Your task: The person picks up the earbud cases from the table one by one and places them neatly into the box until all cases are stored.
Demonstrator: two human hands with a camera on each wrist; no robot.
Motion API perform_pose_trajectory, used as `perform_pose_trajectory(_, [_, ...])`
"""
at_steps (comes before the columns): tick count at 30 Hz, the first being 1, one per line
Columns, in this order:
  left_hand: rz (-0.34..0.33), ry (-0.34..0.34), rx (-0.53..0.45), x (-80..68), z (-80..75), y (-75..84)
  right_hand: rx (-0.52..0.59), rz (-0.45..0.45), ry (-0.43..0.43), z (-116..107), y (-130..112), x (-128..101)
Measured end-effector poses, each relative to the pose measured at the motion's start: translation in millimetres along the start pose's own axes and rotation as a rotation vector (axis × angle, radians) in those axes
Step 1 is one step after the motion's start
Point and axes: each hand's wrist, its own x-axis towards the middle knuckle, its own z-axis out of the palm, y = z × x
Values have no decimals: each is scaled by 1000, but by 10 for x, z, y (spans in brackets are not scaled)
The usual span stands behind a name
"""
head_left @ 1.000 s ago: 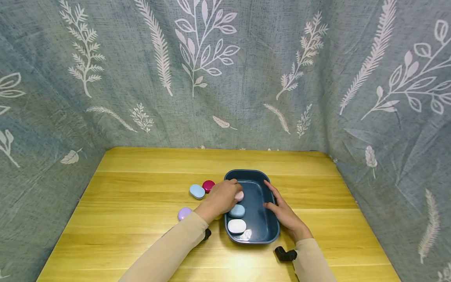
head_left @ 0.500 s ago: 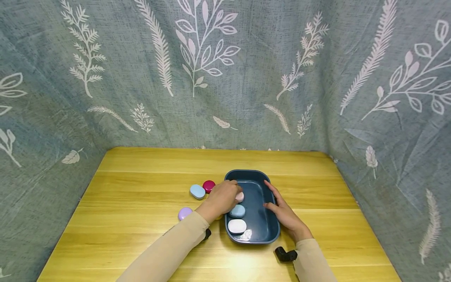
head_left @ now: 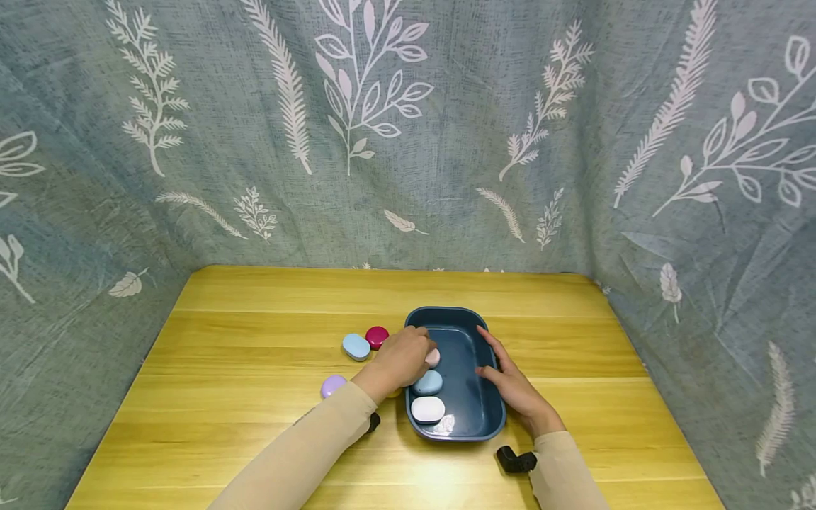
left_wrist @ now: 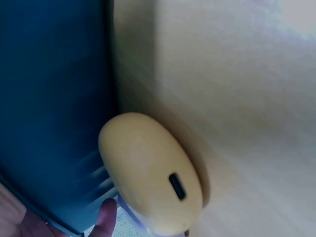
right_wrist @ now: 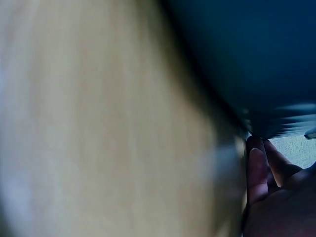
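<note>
My left hand (head_left: 400,358) curls round pink case (head_left: 433,356) inside tray (head_left: 484,418) – far left corner. My right hand (head_left: 513,386) – fingers straight, resting on tray's right rim. Yellow case (left_wrist: 150,180) just outside tray wall.

Dark blue tray (head_left: 484,418) on a yellow wood-grain bench (head_left: 255,397). Cases: pale pink (head_left: 434,356), light blue (head_left: 428,383), white (head_left: 428,409), lilac (head_left: 332,385), magenta (head_left: 377,336), yellow (left_wrist: 148,177). Grey-green curtain (head_left: 510,85) with white leaf print.

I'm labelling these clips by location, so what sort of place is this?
Probably a makeshift recording booth, not a lived-in room: a leaf-print curtain closes in a plain wooden table on three sides, and only a blue tray and small coloured cases sit on it.
</note>
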Motion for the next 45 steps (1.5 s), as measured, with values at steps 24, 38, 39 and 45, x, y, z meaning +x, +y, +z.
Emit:
perform_pose_trajectory(24, [13, -5, -46, -28, 21, -29, 0, -8, -1, -1, 3, 15])
perform_pose_trajectory(38, [27, 44, -85, -37, 87, -50, -4, -13, -1, 12, 2, 2])
perform_pose_trajectory(39, [25, 49, -91, -40, 88, -51, -6, -13, -3, 11, 0, 2])
perform_pose_trajectory(45, [26, 87, -123, -59, 71, -52, -9, -15, -9, 12, 2, 0])
